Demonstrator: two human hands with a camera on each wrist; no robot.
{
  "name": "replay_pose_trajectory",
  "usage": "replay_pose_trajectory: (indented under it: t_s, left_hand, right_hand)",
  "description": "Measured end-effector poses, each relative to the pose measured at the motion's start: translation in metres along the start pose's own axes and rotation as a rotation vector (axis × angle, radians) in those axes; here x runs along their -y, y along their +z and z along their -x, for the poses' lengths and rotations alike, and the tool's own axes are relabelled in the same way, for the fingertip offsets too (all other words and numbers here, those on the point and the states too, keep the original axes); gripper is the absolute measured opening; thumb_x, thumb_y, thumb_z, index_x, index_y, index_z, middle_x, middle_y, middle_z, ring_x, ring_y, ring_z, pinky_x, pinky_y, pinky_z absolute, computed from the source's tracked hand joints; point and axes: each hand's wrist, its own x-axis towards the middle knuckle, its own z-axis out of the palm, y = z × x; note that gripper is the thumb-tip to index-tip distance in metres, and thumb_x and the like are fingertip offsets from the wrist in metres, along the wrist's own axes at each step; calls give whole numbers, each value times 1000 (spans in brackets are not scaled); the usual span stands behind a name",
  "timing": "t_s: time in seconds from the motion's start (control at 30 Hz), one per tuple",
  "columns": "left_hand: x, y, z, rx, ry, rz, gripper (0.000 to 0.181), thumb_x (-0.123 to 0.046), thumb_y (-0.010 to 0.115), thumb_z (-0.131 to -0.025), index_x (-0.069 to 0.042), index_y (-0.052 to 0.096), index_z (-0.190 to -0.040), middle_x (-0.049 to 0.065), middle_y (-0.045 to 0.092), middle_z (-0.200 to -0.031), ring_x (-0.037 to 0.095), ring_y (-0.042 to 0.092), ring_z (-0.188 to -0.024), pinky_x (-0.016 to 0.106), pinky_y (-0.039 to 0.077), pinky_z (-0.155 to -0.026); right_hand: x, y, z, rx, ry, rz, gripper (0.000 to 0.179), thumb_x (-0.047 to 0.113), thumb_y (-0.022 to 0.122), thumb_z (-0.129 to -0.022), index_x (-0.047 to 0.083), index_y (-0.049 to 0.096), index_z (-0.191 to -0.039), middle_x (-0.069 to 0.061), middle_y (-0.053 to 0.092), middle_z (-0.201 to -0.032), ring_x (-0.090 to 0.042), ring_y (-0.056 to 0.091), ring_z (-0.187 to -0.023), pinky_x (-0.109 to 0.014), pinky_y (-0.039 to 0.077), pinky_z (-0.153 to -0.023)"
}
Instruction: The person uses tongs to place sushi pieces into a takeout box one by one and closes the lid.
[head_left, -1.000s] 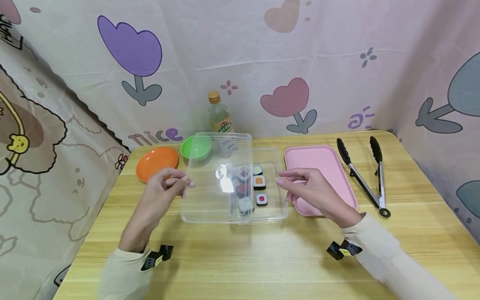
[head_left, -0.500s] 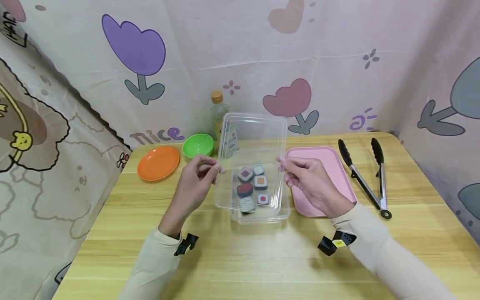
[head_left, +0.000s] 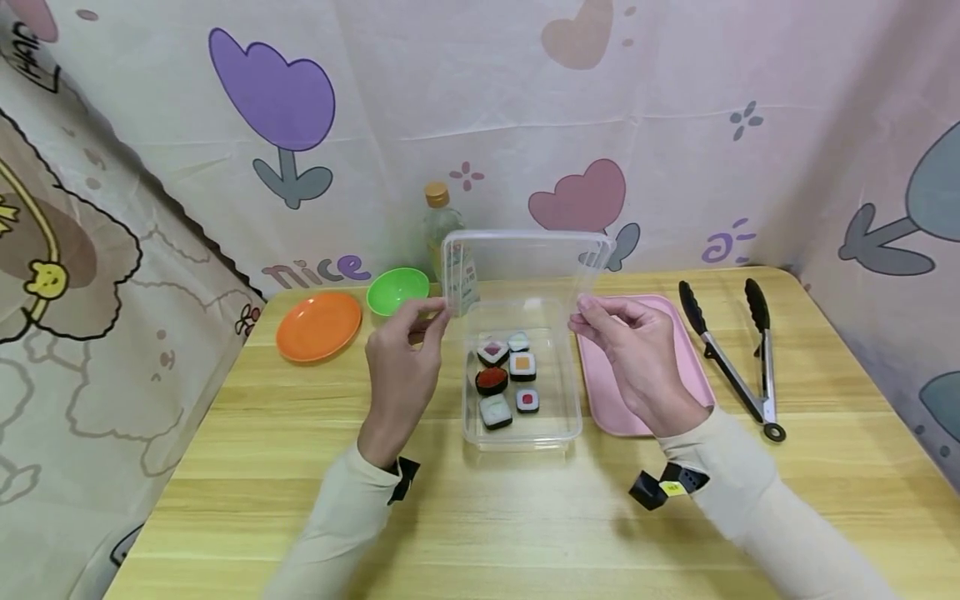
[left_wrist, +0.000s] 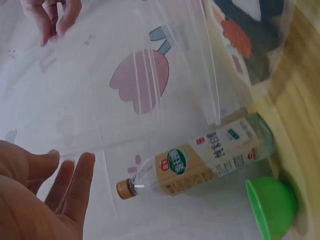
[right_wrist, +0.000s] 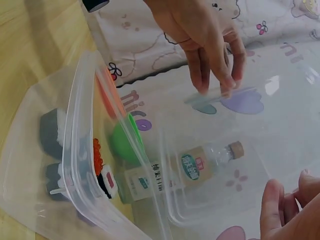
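A clear plastic lid (head_left: 525,262) is held tilted above the back of a clear food container (head_left: 525,440). My left hand (head_left: 405,358) pinches its left edge between thumb and fingers. On the opposite edge, my right hand (head_left: 637,354) pinches it the same way. Inside the container lie several sushi pieces, among them one topped with red roe (head_left: 492,381) and one with an orange centre (head_left: 522,365). The right wrist view shows the container wall (right_wrist: 80,115) close up, with the lid apart from it.
A pink tray (head_left: 600,392) sits right of the container, with black-tipped tongs (head_left: 738,387) beyond it. An orange plate (head_left: 318,327), a green bowl (head_left: 397,290) and a bottle with an orange cap (left_wrist: 200,160) stand at the back left. A patterned cloth hangs behind the table.
Both hands have brought the lid rightward from the container's left side to over its back, and its tilt has changed. The right hand has taken hold of the lid's right edge.
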Motion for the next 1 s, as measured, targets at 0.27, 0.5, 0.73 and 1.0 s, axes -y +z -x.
replay_pose_trajectory:
  t_s: [0.27,0.5,0.73,1.0]
  left_hand:
    - [1,4,7,-20,-118,112,20,-7,70,-94,2,77,-110,12,74,-102,19,72,-87,20,55,-75]
    - [-3,4,16,111,-307,302,43,-28,46,-108,2,64,-132,14,67,-128,20,65,-116,24,51,-94]
    - [-10,6,24,246,-361,427,60,-40,29,-110,7,48,-142,19,45,-152,23,44,-140,32,35,-113]
    - [-10,12,35,396,-374,331,67,-43,35,-108,-14,12,-164,0,12,-167,16,13,-152,42,14,-121]
  right_hand:
    - [-2,1,11,-6,-95,119,13,-3,71,-90,3,79,-98,-8,75,-100,-18,72,-98,-34,53,-93]
    - [-5,3,21,-26,-41,-24,22,4,54,-101,-1,74,-110,-11,72,-113,-21,66,-113,-35,47,-102]
    - [-10,-1,31,72,-52,70,49,16,37,-108,-15,39,-146,-22,43,-152,-26,40,-143,-31,33,-114]
    - [-22,-5,40,169,-39,250,53,9,39,-106,-9,26,-154,-10,26,-163,-19,19,-152,-26,19,-119]
